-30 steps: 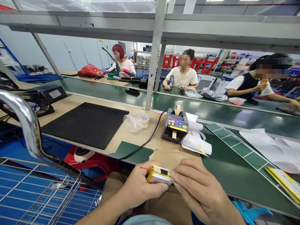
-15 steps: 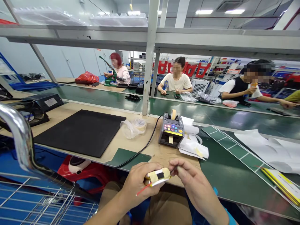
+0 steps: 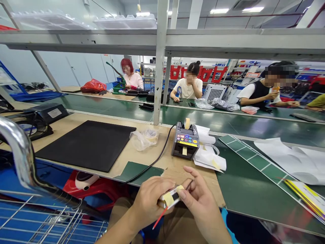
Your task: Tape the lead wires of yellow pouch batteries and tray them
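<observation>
Low in front of my lap, my left hand point(image 3: 146, 197) is wrapped round a small battery pack point(image 3: 168, 200). The pack is silvery white, with pale yellow tape and a black patch on its end. A red wire point(image 3: 159, 219) hangs from it toward me. My right hand point(image 3: 203, 203) presses its thumb against the taped end, its index finger raised, and a short dark wire point(image 3: 189, 184) shows by its curled fingers. Beyond my hands stands a tape dispenser point(image 3: 186, 139) with a strip of tape point(image 3: 185, 151) sticking out of its front.
A black mat point(image 3: 87, 145) and a clear plastic bag point(image 3: 144, 139) lie left of the dispenser. White paper point(image 3: 209, 158) and yellow-edged battery packs point(image 3: 306, 196) lie to the right. A chrome cart handle point(image 3: 21, 152) rises at left. Co-workers point(image 3: 188, 86) sit across the bench.
The pack has tilted in my left hand, and its red wire hangs lower. My right hand has gone from pinching at the dark wire to pressing its thumb on the taped end.
</observation>
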Tool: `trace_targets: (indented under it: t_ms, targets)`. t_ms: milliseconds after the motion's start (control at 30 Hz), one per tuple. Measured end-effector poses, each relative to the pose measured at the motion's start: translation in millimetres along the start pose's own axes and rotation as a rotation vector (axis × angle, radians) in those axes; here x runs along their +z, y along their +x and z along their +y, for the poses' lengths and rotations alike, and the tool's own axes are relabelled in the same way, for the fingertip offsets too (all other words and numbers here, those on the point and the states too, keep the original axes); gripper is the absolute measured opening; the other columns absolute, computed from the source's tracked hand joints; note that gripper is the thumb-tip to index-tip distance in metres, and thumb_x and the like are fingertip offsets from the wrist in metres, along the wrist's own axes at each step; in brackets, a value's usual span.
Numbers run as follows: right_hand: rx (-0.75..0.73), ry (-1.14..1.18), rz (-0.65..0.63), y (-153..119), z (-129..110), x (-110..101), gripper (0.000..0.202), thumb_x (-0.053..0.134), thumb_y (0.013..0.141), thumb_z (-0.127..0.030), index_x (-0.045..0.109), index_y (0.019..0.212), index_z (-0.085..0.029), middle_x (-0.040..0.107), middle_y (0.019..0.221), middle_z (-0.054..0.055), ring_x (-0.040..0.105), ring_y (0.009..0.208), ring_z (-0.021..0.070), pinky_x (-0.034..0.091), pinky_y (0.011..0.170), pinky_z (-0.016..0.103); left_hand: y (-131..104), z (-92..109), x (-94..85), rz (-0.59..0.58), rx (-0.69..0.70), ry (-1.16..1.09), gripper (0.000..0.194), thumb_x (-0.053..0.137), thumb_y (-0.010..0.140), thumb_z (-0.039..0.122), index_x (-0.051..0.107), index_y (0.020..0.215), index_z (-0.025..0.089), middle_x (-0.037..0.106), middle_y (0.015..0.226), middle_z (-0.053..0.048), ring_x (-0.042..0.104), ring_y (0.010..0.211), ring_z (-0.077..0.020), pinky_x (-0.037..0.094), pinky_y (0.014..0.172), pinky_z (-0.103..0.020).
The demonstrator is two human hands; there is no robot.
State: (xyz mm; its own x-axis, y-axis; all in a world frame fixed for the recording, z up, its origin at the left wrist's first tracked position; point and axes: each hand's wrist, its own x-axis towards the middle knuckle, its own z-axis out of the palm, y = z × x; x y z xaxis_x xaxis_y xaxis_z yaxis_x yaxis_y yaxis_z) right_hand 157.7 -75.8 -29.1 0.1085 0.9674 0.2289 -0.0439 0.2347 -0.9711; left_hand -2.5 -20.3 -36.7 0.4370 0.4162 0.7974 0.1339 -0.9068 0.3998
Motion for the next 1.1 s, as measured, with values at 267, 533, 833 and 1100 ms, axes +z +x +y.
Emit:
trace_targets:
  t_ms: [267,533,833,1100]
  targets:
    - [-0.771,-0.751,-0.131,3,-25,-21,0.019,0.047,0.092,-0.022,0.062,0.105,-0.023,0.051,0.117,0.01,0.046,0.112,0.025,0.041,0.093,0.044,10,5,-11.7,-0.07,0.152,-0.018,0.029,0.059,0.085,0.018,0.052,0.113,0.014,0.07,0.099,-0.016,0.066,0.097,-0.0216,0.053,0.082,-0.032]
    - [-0.345,-0.461,-0.067,8,-7,-32,0.051,0.052,0.083,-0.057,0.05,0.121,-0.023,0.051,0.127,0.012,0.046,0.118,0.0289,0.039,0.097,0.043,3,10,3.6,-0.072,-0.235,-0.249,0.029,0.069,0.078,0.022,0.06,0.106,0.02,0.071,0.1,-0.009,0.067,0.091,-0.0225,0.05,0.081,-0.03]
    - [0.213,0.219,0.023,-8,43,-11,0.044,0.063,0.078,-0.05,0.058,0.113,-0.023,0.064,0.112,0.009,0.06,0.101,0.0251,0.051,0.085,0.034,15,12,51.6,0.278,-1.07,-1.093,0.037,0.076,0.069,0.037,0.06,0.092,0.013,0.068,0.081,-0.004,0.063,0.072,-0.0175,0.05,0.067,-0.025]
    - [0.124,0.042,0.291,-13,36,-76,0.051,0.061,0.079,-0.052,0.057,0.117,-0.019,0.065,0.111,0.011,0.062,0.097,0.0257,0.051,0.083,0.035,20,7,62.2,0.0,-1.043,-0.933,0.063,0.075,0.066,0.047,0.056,0.12,0.021,0.056,0.13,-0.012,0.046,0.125,-0.0299,0.041,0.102,-0.039]
